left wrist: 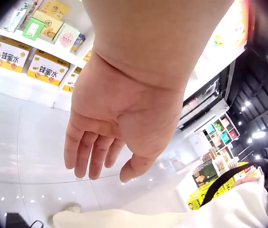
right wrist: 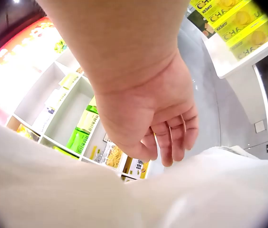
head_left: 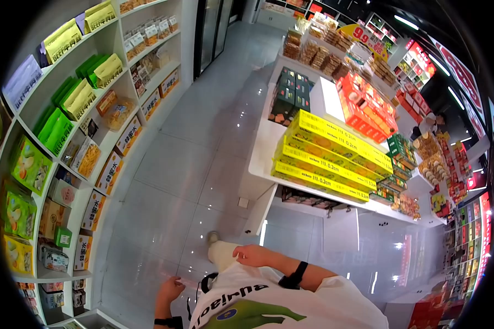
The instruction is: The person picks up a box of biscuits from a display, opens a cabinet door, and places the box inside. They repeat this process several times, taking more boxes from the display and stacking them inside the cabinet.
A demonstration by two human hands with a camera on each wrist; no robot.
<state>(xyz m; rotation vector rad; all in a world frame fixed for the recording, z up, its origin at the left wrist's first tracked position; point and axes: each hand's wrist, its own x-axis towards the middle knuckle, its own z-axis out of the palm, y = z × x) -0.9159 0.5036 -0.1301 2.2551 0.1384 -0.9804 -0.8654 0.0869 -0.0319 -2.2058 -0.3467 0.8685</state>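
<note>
My left hand point(head_left: 170, 288) hangs low beside the body in the head view. In the left wrist view the same hand point(left wrist: 117, 116) is seen palm on, its fingers loosely bent over the floor, holding nothing. In front of the white shirt point(head_left: 291, 299) is my right hand point(head_left: 251, 255), near the light trousers point(head_left: 222, 255). The right wrist view has this hand point(right wrist: 153, 111) with relaxed, slightly bent fingers and nothing in them. Whether it touches the clothing, I cannot tell.
White shelves point(head_left: 123, 60) with snack bags and boxes line the left side. On the right stands a white counter point(head_left: 258, 159) bearing stacked yellow boxes point(head_left: 335, 148) and red boxes point(head_left: 362, 104); a cabinet door point(head_left: 260, 211) hangs open below it. Grey tiled floor point(head_left: 175, 159) lies between.
</note>
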